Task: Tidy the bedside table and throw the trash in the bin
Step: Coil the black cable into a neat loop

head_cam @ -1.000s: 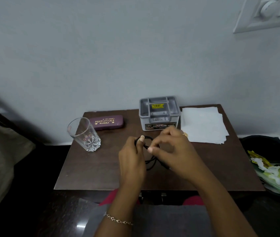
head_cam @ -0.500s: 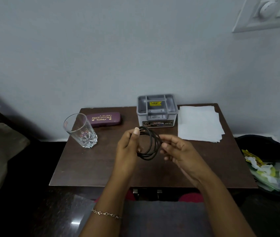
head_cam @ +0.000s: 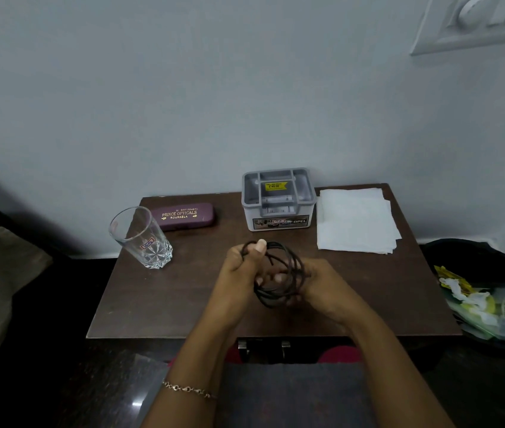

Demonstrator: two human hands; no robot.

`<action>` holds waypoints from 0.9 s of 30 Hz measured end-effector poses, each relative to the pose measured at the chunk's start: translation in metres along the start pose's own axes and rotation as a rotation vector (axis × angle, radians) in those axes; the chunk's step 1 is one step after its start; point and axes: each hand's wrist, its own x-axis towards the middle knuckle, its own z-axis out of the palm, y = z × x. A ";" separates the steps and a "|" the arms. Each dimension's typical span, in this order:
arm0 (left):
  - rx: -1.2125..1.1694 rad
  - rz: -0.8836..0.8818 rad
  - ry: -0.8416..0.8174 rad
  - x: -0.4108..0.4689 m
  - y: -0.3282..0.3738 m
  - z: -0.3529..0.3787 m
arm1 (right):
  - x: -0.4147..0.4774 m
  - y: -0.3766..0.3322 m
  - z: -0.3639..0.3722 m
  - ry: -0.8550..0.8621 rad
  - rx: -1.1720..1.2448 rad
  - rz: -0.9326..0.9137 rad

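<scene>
A black cable (head_cam: 288, 267) is wound into a coil of several loops above the middle of the dark wooden bedside table (head_cam: 183, 304). My left hand (head_cam: 240, 273) pinches the coil's top between thumb and fingers. My right hand (head_cam: 319, 285) grips the coil's right side, its fingers through the loops. To the right of the table stands a black-lined bin (head_cam: 476, 267) with yellow-green wrappers and white scraps inside.
On the table stand a clear glass (head_cam: 141, 239) at the left, a maroon spectacle case (head_cam: 184, 216) behind it, a grey organiser box (head_cam: 279, 199) at the back and a stack of white paper napkins (head_cam: 356, 223) at the back right. A bed edges in at far left.
The cable has gone from a loose bunch on the table to a lifted round coil. Both hands have since closed in on the coil, the right one now gripping its side.
</scene>
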 end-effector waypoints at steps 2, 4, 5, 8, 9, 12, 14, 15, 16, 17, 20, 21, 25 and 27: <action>0.065 0.015 0.079 0.003 -0.001 -0.005 | -0.001 -0.001 0.000 -0.032 0.061 -0.009; 0.134 0.021 0.153 0.003 -0.003 -0.006 | -0.002 -0.003 -0.001 -0.053 0.061 -0.055; 0.134 0.016 0.165 0.003 -0.003 -0.006 | -0.003 -0.005 -0.001 -0.062 0.087 -0.068; 0.095 0.036 0.097 0.001 -0.003 -0.002 | -0.003 -0.007 0.002 -0.074 0.206 -0.087; 0.084 0.047 0.071 0.000 -0.002 0.000 | -0.003 -0.008 0.004 -0.049 0.258 -0.098; 0.075 0.072 0.015 0.000 -0.002 0.004 | 0.000 -0.009 0.009 0.069 0.409 -0.099; 0.078 0.070 0.029 0.000 -0.001 0.007 | 0.002 -0.008 0.012 0.090 0.447 -0.086; 0.080 0.071 0.051 0.001 -0.001 0.007 | 0.002 -0.008 0.012 0.070 0.476 -0.069; 0.086 0.074 0.078 0.001 -0.002 0.006 | 0.001 -0.009 0.012 0.033 0.519 -0.046; 0.096 0.077 0.107 0.001 -0.002 0.005 | 0.001 -0.010 0.011 -0.017 0.572 -0.011; 0.161 0.092 0.204 0.002 -0.003 0.002 | -0.001 -0.011 0.010 -0.098 0.691 0.096; 0.212 0.111 0.242 0.002 -0.003 0.002 | -0.001 -0.011 0.009 -0.096 0.727 0.117; 0.384 0.187 0.341 -0.002 -0.001 0.002 | 0.001 -0.015 0.015 -0.066 0.593 0.121; 0.341 0.181 0.372 -0.003 -0.002 0.004 | 0.005 -0.013 0.024 0.022 0.382 0.081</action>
